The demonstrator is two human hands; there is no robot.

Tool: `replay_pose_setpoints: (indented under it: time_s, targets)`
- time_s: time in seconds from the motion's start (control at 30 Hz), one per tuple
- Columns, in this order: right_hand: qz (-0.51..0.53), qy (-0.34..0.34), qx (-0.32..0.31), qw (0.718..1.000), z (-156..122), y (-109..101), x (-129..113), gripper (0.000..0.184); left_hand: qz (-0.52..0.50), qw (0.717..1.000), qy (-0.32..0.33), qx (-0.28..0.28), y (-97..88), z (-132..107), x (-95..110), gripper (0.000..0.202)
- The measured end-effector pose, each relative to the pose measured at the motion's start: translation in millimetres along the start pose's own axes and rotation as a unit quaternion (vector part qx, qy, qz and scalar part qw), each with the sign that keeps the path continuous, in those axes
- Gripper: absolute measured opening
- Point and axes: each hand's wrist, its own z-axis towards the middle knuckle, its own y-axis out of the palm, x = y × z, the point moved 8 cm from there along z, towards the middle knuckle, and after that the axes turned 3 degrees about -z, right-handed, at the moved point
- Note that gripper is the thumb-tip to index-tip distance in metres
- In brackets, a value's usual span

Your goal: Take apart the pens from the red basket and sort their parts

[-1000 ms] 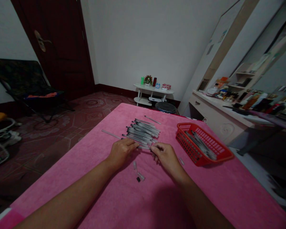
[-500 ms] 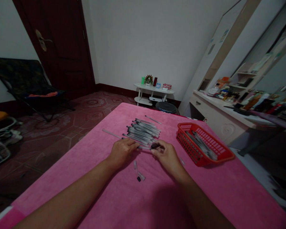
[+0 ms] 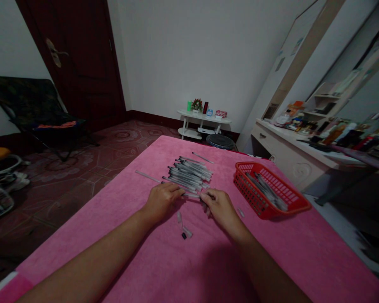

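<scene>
Between my hands lies a clear pen (image 3: 192,195), low over the pink cloth. My left hand (image 3: 164,199) is closed on its left end, and my right hand (image 3: 217,201) pinches its right end; the fingers hide both tips. Just beyond, a pile of clear pens with dark ends (image 3: 189,173) lies side by side on the cloth. A clear tube (image 3: 148,176) lies to the left of the pile. Nearer to me are small clear caps (image 3: 187,232) and a small black piece (image 3: 183,236). Another clear cap (image 3: 241,212) lies right of my right hand.
A red plastic basket (image 3: 251,195) holding several pens stands at the right on the pink-covered table (image 3: 145,269). One pen (image 3: 202,158) lies apart near the far edge. A dresser (image 3: 290,147) crowded with bottles is at the right, and a folding chair (image 3: 34,105) at the left.
My right hand's fingers have curled tighter at the pen's right end, and the dark bit seen there before is now hidden. My left hand stays in place.
</scene>
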Motion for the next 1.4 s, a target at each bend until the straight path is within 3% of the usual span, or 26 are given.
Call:
replay_pose_setpoints:
  time_s: [0.1, 0.3, 0.47, 0.6, 0.77, 0.93, 1.0, 1.1, 1.17, 1.23, 1.3, 1.4]
  targets:
    - [0.035, -0.007, 0.015, 0.999, -0.6, -1.5, -2.3, 0.014, -0.003, 1.0, 0.002, -0.002, 0.4, 0.2, 0.4, 0.014]
    - [0.027, 0.031, -0.006, 0.999, -0.1, 3.1, 4.8, 0.028, -0.004, 1.0, 0.003, -0.009, 2.2, -0.1, -0.2, 0.014]
    - [0.016, 0.012, 0.006, 1.0, -0.5, -6.5, -0.6, 0.011, 0.009, 1.0, 0.014, -0.024, 8.4, -1.3, -0.1, 0.016]
    - [-0.074, -0.072, -0.016, 0.995, -2.8, -13.1, -20.4, 0.015, 0.0, 0.999, 0.017, -0.037, 10.7, -1.5, 0.5, 0.017]
    - [-0.213, -0.185, -0.023, 0.959, -9.4, -17.6, -39.1, 0.019, -0.013, 0.999, 0.019, -0.05, 7.7, -0.3, 3.9, 0.015]
    - [-0.204, -0.236, 0.0, 0.95, -12.2, -28.8, -36.6, 0.019, -0.008, 0.999, -0.01, -0.051, 5.6, -0.6, -1.5, 0.012]
    - [-0.159, -0.215, 0.042, 0.963, -9.5, -38.0, -30.6, 0.015, -0.002, 0.999, -0.026, -0.042, 4.6, -1.2, -5.5, 0.012]
    - [-0.001, -0.102, 0.075, 0.992, -3.3, -41.6, -10.9, 0.008, 0.01, 0.999, -0.028, -0.025, 2.5, -1.4, -6.2, 0.012]
    - [0.153, -0.019, 0.024, 0.988, -1.6, -25.4, 0.7, 0.015, 0.016, 1.0, -0.023, -0.012, 0.2, -0.8, -4.0, 0.011]
    - [0.264, 0.04, -0.031, 0.963, -3.4, -6.5, 4.7, 0.022, 0.018, 1.0, -0.017, 0.0, -2.5, 0.2, -1.2, 0.012]
    - [0.294, 0.069, -0.044, 0.952, -5.5, 2.9, 5.5, 0.027, 0.015, 1.0, -0.011, 0.008, -4.7, 0.8, 0.7, 0.012]
    - [0.254, 0.086, -0.038, 0.963, -6.5, 6.1, 8.1, 0.033, 0.014, 1.0, -0.004, 0.015, -5.8, 0.6, 1.5, 0.012]
